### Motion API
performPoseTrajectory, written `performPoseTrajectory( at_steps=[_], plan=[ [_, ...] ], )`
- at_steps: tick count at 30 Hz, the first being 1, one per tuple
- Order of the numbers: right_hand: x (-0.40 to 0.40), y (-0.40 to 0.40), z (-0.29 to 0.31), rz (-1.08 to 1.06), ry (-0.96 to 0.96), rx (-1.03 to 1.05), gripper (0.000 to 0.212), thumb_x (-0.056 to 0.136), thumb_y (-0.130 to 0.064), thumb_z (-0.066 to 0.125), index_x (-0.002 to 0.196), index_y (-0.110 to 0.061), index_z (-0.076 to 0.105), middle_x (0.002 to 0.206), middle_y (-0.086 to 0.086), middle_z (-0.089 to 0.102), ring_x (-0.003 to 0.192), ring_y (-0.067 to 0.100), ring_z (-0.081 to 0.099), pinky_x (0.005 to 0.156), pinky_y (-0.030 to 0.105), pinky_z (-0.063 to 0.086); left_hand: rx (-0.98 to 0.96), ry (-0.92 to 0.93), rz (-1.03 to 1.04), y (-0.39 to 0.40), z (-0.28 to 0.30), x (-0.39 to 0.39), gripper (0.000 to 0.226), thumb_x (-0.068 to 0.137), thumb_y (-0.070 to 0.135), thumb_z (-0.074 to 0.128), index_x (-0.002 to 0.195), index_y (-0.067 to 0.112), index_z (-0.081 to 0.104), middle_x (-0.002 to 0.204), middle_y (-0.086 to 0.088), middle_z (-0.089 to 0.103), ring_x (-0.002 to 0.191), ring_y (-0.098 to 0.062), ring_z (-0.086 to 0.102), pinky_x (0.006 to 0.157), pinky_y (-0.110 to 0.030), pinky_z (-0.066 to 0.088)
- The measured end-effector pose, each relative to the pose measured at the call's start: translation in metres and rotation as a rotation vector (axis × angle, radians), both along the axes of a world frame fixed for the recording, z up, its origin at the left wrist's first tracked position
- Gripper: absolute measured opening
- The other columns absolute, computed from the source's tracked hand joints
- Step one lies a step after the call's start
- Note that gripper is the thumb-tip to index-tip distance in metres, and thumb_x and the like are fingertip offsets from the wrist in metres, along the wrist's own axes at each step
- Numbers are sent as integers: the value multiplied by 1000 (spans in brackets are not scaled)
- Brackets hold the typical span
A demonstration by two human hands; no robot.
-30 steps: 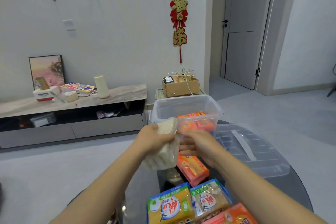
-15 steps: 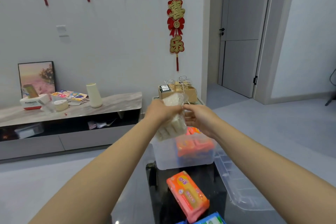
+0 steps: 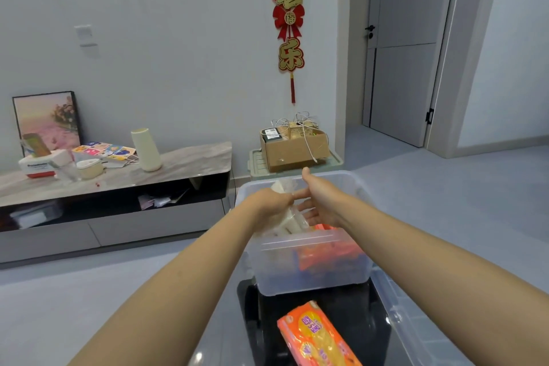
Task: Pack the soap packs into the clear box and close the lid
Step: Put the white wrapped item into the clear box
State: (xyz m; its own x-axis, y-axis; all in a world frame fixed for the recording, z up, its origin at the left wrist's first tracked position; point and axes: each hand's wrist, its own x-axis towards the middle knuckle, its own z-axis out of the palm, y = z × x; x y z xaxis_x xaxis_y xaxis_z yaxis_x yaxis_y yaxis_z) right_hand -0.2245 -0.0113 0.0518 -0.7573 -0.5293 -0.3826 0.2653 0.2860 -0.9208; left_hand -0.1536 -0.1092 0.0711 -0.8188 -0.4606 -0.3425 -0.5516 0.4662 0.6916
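The clear box (image 3: pixel 309 279) stands on a dark glass table, with orange soap packs (image 3: pixel 326 255) inside it at the right. My left hand (image 3: pixel 271 202) is shut on a white soap pack in clear wrap (image 3: pixel 292 221), held over the box's open top and dipping into it. My right hand (image 3: pixel 319 199) is beside the pack with fingers spread, touching its wrap. An orange soap pack (image 3: pixel 318 336) lies on the table in front of the box. The clear lid (image 3: pixel 416 327) rests to the box's right.
A low TV cabinet (image 3: pixel 118 196) with a cream vase (image 3: pixel 146 149), a picture and clutter runs along the left wall. A cardboard carton (image 3: pixel 294 147) sits on a grey bin behind the box. A grey door (image 3: pixel 404 47) is at the back right.
Both hands lowered the white soap pack from above the box down into its opening. My right hand's fingers have spread apart. My view tilted down slightly, so the box looks closer.
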Motion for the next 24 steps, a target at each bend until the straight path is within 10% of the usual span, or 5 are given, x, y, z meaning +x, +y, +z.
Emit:
performPoseTrajectory(
  at_steps=[4,6,9,17,24],
  plan=[
    [-1,-3,-8,64,-56,39,79,88,-68,15,107,-2,55,87,15,51,60,22,45,57,29,42,162,-99,64,-4,-14,-1,38,95,13,33,133,11,41,121,-12,58,104,-20,60,78,-27,53],
    [0,-6,-9,156,-70,67,85,89,-67,12,117,3,51,114,25,55,84,31,56,87,40,47,131,-117,90,-11,-22,-4,48,93,5,35,140,3,31,143,-21,42,131,-33,45,104,-39,42],
    [3,-9,-7,252,-68,122,87,93,-61,12,137,9,35,140,28,45,131,40,42,113,44,29,90,-80,81,-14,-26,-9,44,91,-1,38,135,-5,39,146,-26,39,135,-37,39,100,-36,42],
    [10,-5,-6,86,-22,17,69,97,-51,24,129,7,41,124,30,55,112,42,57,93,45,48,54,-22,82,-3,-12,7,48,92,6,43,139,0,36,144,-21,40,129,-35,43,106,-42,41],
    [51,27,17,-24,277,-110,49,99,-42,31,117,-6,60,118,20,63,102,29,63,85,35,53,-67,402,1,24,5,62,51,89,19,47,139,13,42,143,-10,47,126,-23,49,98,-29,40]
  ],
)
